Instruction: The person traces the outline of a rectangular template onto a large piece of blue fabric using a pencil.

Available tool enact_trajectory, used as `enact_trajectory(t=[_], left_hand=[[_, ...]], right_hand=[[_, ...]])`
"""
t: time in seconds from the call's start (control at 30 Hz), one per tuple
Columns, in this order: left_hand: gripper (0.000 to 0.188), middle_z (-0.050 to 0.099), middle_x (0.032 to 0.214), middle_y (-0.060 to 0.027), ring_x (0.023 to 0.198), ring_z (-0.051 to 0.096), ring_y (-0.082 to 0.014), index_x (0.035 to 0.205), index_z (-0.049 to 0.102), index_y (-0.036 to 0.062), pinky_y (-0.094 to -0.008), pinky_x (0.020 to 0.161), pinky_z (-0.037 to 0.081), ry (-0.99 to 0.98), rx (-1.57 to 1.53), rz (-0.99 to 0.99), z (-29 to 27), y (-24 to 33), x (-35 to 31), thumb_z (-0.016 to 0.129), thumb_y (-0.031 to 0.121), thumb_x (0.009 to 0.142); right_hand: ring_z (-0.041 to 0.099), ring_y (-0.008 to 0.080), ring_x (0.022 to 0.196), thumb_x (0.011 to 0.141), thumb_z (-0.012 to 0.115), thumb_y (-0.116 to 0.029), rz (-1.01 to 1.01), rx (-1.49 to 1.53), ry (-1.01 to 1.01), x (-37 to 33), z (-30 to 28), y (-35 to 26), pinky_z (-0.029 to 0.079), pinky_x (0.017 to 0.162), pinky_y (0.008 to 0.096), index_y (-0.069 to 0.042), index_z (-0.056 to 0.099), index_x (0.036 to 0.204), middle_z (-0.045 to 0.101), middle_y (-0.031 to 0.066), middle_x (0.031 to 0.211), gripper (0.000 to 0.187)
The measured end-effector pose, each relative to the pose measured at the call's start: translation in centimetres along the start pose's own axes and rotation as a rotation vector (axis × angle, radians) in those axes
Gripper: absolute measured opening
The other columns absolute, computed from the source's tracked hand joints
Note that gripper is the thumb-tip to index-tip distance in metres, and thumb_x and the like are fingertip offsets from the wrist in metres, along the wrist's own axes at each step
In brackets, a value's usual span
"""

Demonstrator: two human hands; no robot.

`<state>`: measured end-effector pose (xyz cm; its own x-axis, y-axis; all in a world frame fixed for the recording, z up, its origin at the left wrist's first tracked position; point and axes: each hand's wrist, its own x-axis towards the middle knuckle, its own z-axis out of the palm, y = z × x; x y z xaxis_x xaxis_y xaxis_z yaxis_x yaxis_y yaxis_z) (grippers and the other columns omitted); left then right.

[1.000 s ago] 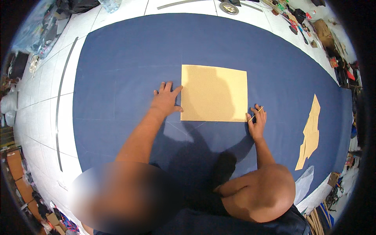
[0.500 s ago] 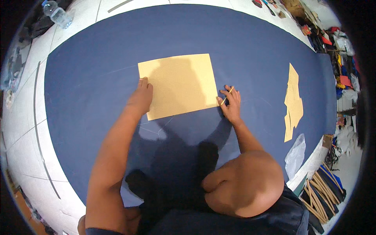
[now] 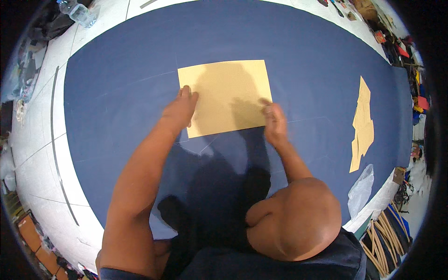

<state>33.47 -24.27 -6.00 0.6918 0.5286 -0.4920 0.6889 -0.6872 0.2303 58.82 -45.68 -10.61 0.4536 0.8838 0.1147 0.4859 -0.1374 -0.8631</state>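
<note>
Already laid flat on the blue cloth (image 3: 303, 56), the tan paper pattern (image 3: 224, 95) was pinned by the left hand (image 3: 179, 109), palm flat; right hand (image 3: 275, 122) blurred, grip indeterminable. Chalk outlines looked partly drawn.

Matt tan paper sheet (image 3: 226, 95) on smooth navy cloth (image 3: 303, 51)

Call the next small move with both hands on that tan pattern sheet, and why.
Probably keep the left hand pressing the tan pattern sheet flat while the right hand runs along its lower right edge. The sheet lies on the blue fabric, faint chalk lines show below it, and both hands sit at its edges.
</note>
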Motion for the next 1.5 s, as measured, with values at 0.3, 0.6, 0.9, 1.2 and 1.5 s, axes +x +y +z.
enact_trajectory(t=[0.3, 0.6, 0.9, 1.2, 1.5], left_hand=[[0.113, 0.014, 0.167, -0.0283, 0.153, 0.027, -0.0423, 0.16, 0.034, 0.0297, -0.0476, 0.115, 0.045, -0.118, -0.009, -0.058, -1.0, 1.5, 0.3, 0.089, 0.0, 0.066], [0.1, 0.011, 0.168, -0.0271, 0.156, 0.019, -0.041, 0.159, 0.034, 0.0298, -0.0446, 0.112, 0.049, -0.096, -0.015, -0.084, -0.2, 1.3, -0.1, 0.084, 0.006, 0.076], [0.114, 0.013, 0.165, -0.0336, 0.152, 0.024, -0.0474, 0.158, 0.035, 0.0257, -0.0467, 0.112, 0.048, -0.068, 0.01, -0.044, 0.2, 1.6, 0.5, 0.095, 0.01, 0.063], [0.118, 0.01, 0.167, -0.0293, 0.155, 0.02, -0.0442, 0.159, 0.033, 0.027, -0.0443, 0.108, 0.052, -0.13, 0.028, -0.085, 0.0, 1.7, 0.3, 0.097, 0.01, 0.061], [0.116, 0.01, 0.166, -0.0293, 0.155, 0.019, -0.0421, 0.159, 0.032, 0.0261, -0.0443, 0.107, 0.054, -0.138, 0.058, -0.092, -0.4, 2.3, 0.6, 0.096, 0.009, 0.063]], right_hand=[[0.07, 0.0351, 0.098, 0.1, 0.064, -0.024, -0.182, 0.149, -0.666, 0.1, 11.5, -7.5, 0.055, 0.086, 0.0431, -0.004, 0.07, 0.113, 0.073, 0.0166, 0.106, 0.024], [0.069, 0.0374, 0.098, 0.096, 0.068, -0.019, -0.278, 0.094, -0.648, -0.4, 12.6, -7.6, 0.055, 0.087, 0.046, -0.005, 0.072, 0.104, 0.072, 0.0162, 0.103, 0.016], [0.068, 0.0379, 0.097, 0.093, 0.069, -0.016, -0.345, 0.06, -0.642, -0.1, 12.5, -7.4, 0.054, 0.087, 0.0478, -0.004, 0.072, 0.103, 0.072, 0.0168, 0.101, 0.015], [0.066, 0.0385, 0.102, 0.098, 0.065, -0.026, -0.104, -0.251, -0.569, -0.3, 2.5, -3.2, 0.053, 0.091, 0.0471, -0.004, 0.072, 0.106, 0.072, 0.0176, 0.104, 0.023], [0.068, 0.0357, 0.096, 0.102, 0.061, -0.02, 0.176, -0.076, -0.277, -1.7, -0.4, -2.9, 0.054, 0.088, 0.0417, -0.001, 0.069, 0.106, 0.071, 0.0183, 0.103, 0.021]])
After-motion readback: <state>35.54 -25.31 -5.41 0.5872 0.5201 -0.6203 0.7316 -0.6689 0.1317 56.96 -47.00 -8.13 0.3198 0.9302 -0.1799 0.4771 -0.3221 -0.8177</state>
